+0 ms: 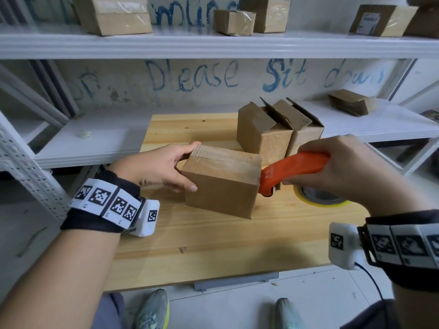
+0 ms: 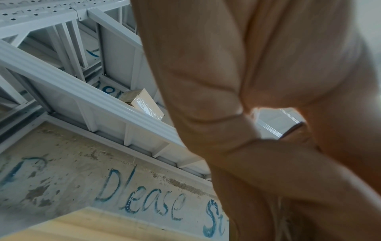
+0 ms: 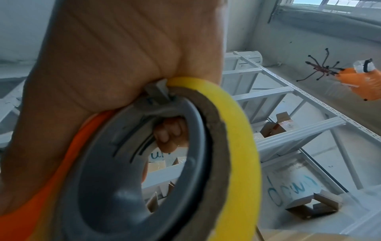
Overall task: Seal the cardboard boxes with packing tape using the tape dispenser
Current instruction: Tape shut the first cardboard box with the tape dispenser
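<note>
A closed cardboard box (image 1: pixel 223 184) stands on the wooden table (image 1: pixel 213 245). My left hand (image 1: pixel 164 166) grips its left end, fingers over the top edge and thumb on the front face. My right hand (image 1: pixel 351 167) holds an orange tape dispenser (image 1: pixel 294 168) with a yellow tape roll (image 1: pixel 323 200); its front end meets the box's right side near the top. The right wrist view is filled by the tape roll (image 3: pixel 233 146), its grey hub, and my right hand (image 3: pixel 115 65) round the handle. Palm and fingers of the left hand (image 2: pixel 268 114) fill the left wrist view.
Two cardboard boxes with raised flaps (image 1: pixel 278 129) stand behind the held box. A flattened box (image 1: pixel 351 104) lies on the white shelf (image 1: pixel 380 124) at the right. Several boxes sit on the upper shelf (image 1: pixel 213 41). Metal racking (image 1: pixel 31 167) stands at the left.
</note>
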The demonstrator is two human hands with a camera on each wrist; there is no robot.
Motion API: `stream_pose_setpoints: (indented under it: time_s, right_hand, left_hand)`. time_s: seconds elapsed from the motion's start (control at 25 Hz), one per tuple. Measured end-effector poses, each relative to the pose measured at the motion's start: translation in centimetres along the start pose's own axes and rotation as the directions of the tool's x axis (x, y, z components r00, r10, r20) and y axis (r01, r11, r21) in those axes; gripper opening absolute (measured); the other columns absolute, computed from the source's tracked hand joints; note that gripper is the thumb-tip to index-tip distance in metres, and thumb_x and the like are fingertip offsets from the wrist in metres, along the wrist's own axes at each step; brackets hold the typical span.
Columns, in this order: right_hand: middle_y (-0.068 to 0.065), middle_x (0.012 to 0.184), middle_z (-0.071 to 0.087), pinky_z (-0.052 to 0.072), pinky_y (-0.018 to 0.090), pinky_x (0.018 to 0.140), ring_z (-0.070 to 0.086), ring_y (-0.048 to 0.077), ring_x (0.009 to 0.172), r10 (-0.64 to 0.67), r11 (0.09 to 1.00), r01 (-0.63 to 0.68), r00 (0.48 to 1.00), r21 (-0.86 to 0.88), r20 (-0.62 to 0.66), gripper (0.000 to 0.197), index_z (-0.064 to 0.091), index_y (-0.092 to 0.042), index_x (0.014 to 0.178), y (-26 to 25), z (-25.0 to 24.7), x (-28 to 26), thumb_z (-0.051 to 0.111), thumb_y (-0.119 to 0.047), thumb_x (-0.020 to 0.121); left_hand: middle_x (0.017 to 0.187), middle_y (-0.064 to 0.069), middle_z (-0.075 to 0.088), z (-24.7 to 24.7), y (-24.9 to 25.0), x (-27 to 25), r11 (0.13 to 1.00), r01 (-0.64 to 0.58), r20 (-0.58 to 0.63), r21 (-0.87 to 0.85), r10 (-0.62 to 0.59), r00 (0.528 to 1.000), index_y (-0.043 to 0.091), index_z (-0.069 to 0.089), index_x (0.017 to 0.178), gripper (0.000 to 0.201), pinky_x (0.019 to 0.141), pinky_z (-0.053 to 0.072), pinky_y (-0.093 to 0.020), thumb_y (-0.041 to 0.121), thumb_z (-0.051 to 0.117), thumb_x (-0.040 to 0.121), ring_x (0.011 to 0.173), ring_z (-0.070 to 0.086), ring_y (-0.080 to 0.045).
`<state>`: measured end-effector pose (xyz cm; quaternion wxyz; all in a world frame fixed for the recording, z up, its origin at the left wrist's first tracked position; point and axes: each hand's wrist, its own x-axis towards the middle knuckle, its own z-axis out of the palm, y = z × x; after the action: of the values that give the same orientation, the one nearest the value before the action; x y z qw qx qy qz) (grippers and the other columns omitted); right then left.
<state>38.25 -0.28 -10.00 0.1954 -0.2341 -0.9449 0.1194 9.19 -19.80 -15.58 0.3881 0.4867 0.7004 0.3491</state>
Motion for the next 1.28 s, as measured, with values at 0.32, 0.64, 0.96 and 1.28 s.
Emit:
stream_pose_setpoints:
  time_s: [0.32,0.64,0.96,1.28]
  right_hand:
    - [-0.009,0.066,0.06,0.035,0.023,0.05,0.053,0.014,0.063,-0.11,0.944,0.132,0.99,-0.303,0.089,0.04,0.07,-0.029,0.078,-2.5,2.9,0.0,0.074,-0.065,0.062]
    - [-0.006,0.076,0.068,0.041,0.016,0.062,0.059,0.002,0.071,0.312,0.922,-0.205,0.896,0.33,-0.315,0.044,0.073,-0.022,0.089,2.2,1.3,-1.1,0.086,-0.054,0.061]
    - [-0.005,0.08,0.07,0.051,0.025,0.072,0.065,0.012,0.077,0.357,0.861,-0.124,0.837,0.493,-0.414,0.041,0.072,-0.021,0.091,0.9,1.8,-1.7,0.087,-0.048,0.064]
    - [-0.01,0.08,0.07,0.046,0.013,0.066,0.063,0.004,0.073,0.246,0.845,0.001,0.887,0.535,-0.391,0.034,0.072,-0.029,0.089,-0.7,3.1,-1.3,0.087,-0.047,0.064]
  left_hand:
    - [0.15,0.028,0.035,0.4,-0.2,0.2,0.995,0.016,-0.032,0.095,-0.013,0.999,0.025,0.013,0.161,0.118,0.093,0.05,-0.021,0.017,0.087,0.069,0.125,0.046,-0.016]
    - [0.128,0.027,0.047,0.3,1.1,-1.4,0.915,0.177,-0.221,0.363,-0.1,0.97,0.038,0.03,0.147,0.124,0.11,0.042,-0.038,0.062,0.09,0.041,0.123,0.057,-0.009]
    - [0.117,0.026,0.049,2.3,4.7,-3.6,0.694,0.264,-0.226,0.67,-0.148,0.963,0.082,0.007,0.134,0.113,0.095,0.048,-0.036,0.077,0.082,0.049,0.112,0.051,-0.01]
    - [0.07,0.009,0.052,4.0,5.8,-2.8,0.622,0.286,-0.373,0.729,0.01,0.928,0.032,0.052,0.14,0.09,0.073,0.055,-0.04,0.066,0.083,0.063,0.073,0.058,-0.016]
